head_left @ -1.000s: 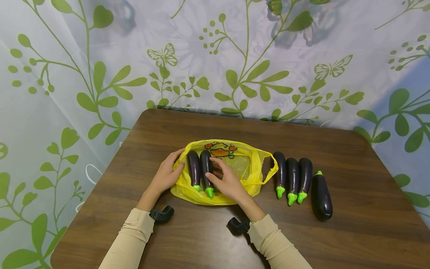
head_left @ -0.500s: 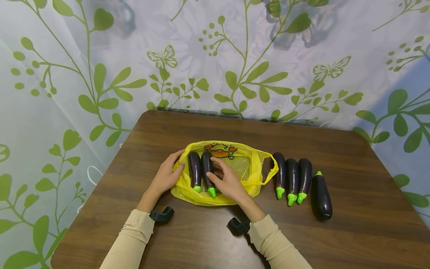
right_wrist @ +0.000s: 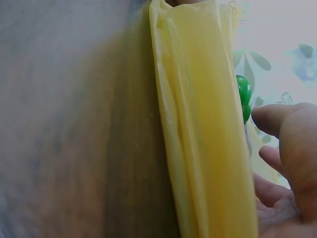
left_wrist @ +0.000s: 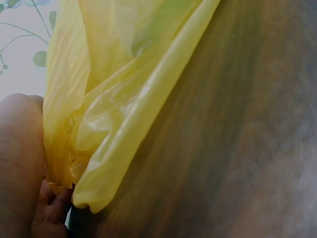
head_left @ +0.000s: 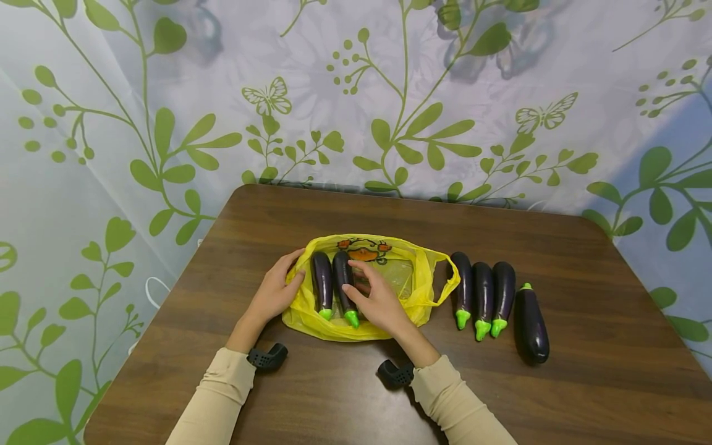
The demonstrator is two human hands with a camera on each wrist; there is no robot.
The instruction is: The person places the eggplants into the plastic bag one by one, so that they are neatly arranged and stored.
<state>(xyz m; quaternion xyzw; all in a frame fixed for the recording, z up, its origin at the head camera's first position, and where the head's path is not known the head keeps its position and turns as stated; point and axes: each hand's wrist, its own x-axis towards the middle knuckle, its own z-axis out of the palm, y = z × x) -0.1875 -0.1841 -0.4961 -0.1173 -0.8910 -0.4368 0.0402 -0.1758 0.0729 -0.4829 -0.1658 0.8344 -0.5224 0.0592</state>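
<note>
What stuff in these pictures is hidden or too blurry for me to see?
Head view: some fingertips of the right hand, hidden by the hand itself.
Head view: the upper parts of both sleeves, cut off by the bottom edge.
Right wrist view: most of an eggplant, behind the yellow bag.
Left wrist view: the bag's contents, behind its wall; the tabletop's grain, blurred.
</note>
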